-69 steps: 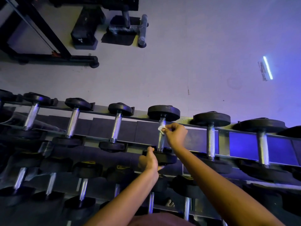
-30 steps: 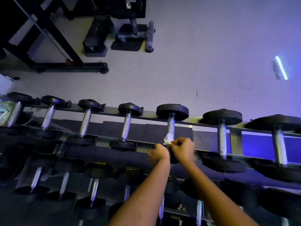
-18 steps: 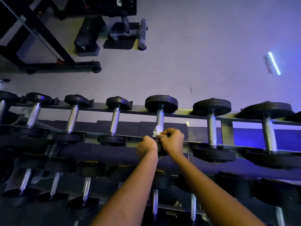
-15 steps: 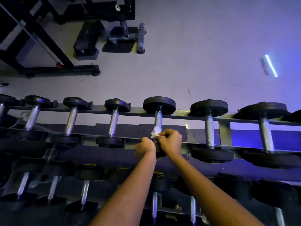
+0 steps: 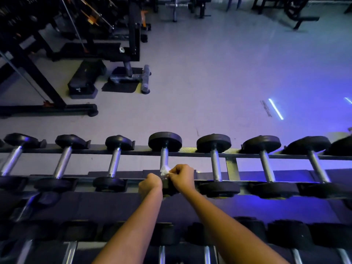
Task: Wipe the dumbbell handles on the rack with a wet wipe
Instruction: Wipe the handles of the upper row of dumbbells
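A row of dumbbells with black heads and metal handles lies across the top tier of the rack. My right hand pinches a white wet wipe against the near end of the middle dumbbell's handle. My left hand is curled at the near black head of that same dumbbell, right beside the right hand. The near part of the handle is hidden behind the wipe and my fingers.
More dumbbells lie left and right on the top tier, and a lower tier sits under my forearms. Beyond the rack is open grey floor. Black gym machines and a bench base stand at the far left.
The wipe and my right hand slid from the far end of the handle down to its near end. My left hand moved up beside the right. The camera tilted up.
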